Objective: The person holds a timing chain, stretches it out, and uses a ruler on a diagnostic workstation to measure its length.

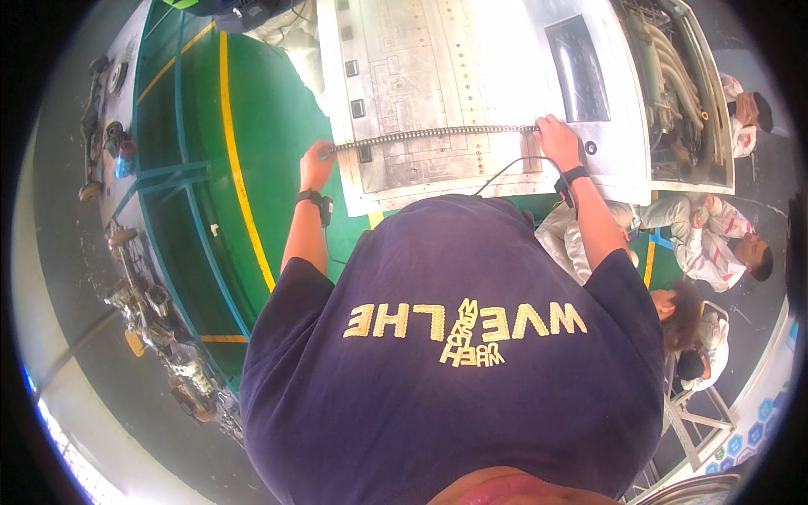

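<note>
A long dark chain [438, 131] with small, even links stretches almost straight from side to side in front of me. My left hand [316, 165] is closed on its left end, just past the left edge of a white panel [505, 84]. The right end sits in the closed fingers of my right hand [557, 141], over the panel's right part. Between my hands the chain passes across the panel's lower portion; whether it touches the surface I cannot tell. Each wrist wears a black strap with a small device, and a thin black cable [515, 160] runs from the right one.
The panel carries line drawings, rows of small terminals and a dark rectangular window [578, 69]. To its right stands a housing with engine-like pipes [677, 93]. Several people in light workwear sit on the right. At far left, metal parts [160, 328] line a table beyond the green floor [252, 101].
</note>
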Available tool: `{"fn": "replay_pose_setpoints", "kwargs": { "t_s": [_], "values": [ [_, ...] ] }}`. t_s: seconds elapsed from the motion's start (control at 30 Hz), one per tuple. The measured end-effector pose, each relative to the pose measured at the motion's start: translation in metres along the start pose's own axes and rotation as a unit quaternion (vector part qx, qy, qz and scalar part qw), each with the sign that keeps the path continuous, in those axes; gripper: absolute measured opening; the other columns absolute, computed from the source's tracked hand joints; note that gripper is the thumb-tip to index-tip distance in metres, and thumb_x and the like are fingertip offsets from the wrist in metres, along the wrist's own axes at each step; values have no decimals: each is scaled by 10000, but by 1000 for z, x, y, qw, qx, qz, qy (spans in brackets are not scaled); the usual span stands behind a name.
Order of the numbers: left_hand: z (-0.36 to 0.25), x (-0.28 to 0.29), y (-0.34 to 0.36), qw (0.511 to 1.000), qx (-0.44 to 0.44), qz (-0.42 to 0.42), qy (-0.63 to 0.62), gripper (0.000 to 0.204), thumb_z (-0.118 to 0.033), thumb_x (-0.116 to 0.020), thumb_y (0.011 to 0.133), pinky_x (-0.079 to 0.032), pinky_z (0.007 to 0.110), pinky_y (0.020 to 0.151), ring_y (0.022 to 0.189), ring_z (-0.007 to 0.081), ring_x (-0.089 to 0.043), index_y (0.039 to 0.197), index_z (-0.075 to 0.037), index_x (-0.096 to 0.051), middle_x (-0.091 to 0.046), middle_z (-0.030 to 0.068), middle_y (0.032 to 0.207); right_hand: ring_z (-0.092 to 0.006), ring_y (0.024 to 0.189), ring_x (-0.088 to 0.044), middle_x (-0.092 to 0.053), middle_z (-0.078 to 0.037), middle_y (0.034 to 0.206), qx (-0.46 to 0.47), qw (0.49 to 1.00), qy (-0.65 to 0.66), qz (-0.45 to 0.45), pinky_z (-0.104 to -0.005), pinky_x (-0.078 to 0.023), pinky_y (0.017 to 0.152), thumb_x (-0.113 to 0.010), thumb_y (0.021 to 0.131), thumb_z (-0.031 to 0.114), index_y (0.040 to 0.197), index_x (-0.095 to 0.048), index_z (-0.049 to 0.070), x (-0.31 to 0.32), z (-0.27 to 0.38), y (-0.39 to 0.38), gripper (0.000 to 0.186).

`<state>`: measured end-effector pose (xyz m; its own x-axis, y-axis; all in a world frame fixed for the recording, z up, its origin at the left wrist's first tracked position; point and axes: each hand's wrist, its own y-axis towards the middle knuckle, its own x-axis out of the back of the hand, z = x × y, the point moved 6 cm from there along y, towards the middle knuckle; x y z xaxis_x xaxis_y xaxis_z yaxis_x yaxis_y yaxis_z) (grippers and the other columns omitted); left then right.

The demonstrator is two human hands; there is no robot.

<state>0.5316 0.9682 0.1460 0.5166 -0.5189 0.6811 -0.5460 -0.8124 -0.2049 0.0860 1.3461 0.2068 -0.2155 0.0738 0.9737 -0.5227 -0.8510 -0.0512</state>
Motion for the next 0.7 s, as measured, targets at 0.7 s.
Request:
{"fn": "replay_pose_setpoints", "kwargs": {
  "t_s": [0.7],
  "values": [
    [-18,33,-4,996,-43,64,35,260,-139,-786,860,-557,343,853,952,229,-747,1110,-67,-762,-781,123,1011,-389,979,-631,-648,-147,1029,8,998,40,47,-502,-496,807,-570,997,255,1094,-589,92,30,-4,-2,190]
  ]
}}
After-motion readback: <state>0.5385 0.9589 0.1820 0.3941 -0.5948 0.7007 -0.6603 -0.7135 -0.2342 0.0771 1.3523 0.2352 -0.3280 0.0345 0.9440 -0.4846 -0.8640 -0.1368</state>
